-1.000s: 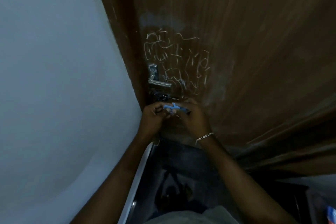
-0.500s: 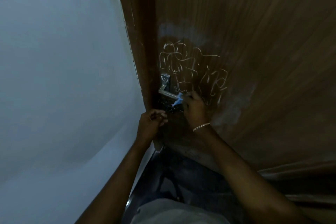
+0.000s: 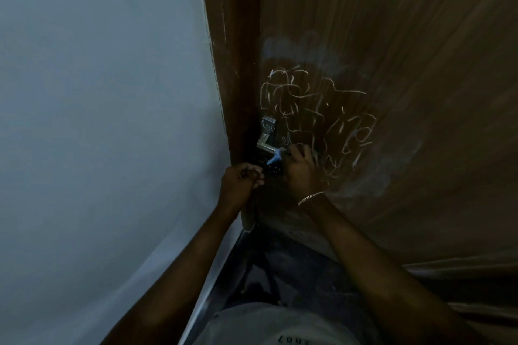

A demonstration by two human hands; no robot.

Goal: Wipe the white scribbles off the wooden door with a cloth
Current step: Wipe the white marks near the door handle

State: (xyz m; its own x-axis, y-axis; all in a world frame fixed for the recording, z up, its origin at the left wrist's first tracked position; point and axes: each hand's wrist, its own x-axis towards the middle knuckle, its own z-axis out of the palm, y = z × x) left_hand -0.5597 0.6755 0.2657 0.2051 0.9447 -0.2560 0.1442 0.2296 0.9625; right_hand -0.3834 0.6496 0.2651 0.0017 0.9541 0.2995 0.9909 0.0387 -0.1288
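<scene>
White scribbles cover a patch of the brown wooden door, right of the metal handle. My right hand is closed around a small blue cloth and presses against the door at the lower left edge of the scribbles, just under the handle. A bracelet circles that wrist. My left hand is curled into a loose fist beside the door's edge, a little left of the right hand; nothing shows in it.
A pale wall fills the left side and meets the dark door frame. Faint whitish smears lie above and right of the scribbles. A dark floor shows below between my arms.
My hands, together at first with the blue cloth between them, have separated. The right hand carried the cloth up to the door beneath the handle; the left stayed low.
</scene>
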